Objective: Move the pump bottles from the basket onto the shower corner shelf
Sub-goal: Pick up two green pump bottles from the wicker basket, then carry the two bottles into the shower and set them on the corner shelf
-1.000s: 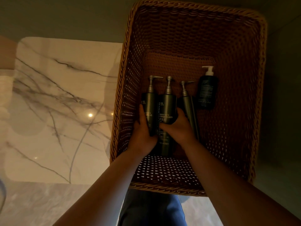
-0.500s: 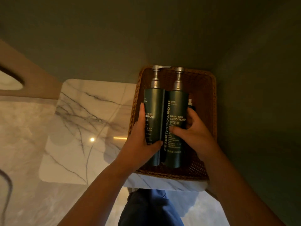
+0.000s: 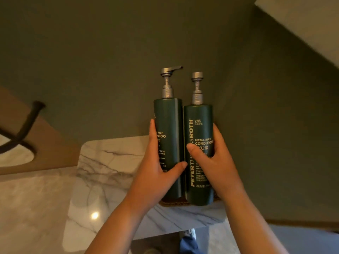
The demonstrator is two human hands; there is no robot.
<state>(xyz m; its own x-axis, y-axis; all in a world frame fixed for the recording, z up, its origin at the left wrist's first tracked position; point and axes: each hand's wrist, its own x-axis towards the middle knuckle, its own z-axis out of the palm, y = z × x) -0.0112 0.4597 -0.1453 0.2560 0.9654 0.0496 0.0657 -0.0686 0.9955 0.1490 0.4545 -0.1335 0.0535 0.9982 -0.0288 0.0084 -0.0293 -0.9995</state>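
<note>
Two tall dark green pump bottles with grey pumps are held upright, side by side, touching. My left hand (image 3: pixel 157 173) grips the shampoo bottle (image 3: pixel 169 125). My right hand (image 3: pixel 214 162) grips the conditioner bottle (image 3: pixel 199 123). Both are raised in front of the dark green wall, above the wicker basket (image 3: pixel 176 202). Only a thin strip of the basket's near rim shows under the bottles. The rest of the basket and anything inside it is hidden. No corner shelf is visible.
A white marble ledge (image 3: pixel 110 171) with grey veins lies to the left and below the basket. A dark curved hose or handle (image 3: pixel 25 129) crosses the far left. A pale slanted surface (image 3: pixel 302 21) fills the top right corner. Blue clothing (image 3: pixel 189 244) shows at the bottom.
Both hands have lifted the two bottles up out of the basket. The view has tilted upward, so the basket is almost entirely hidden now.
</note>
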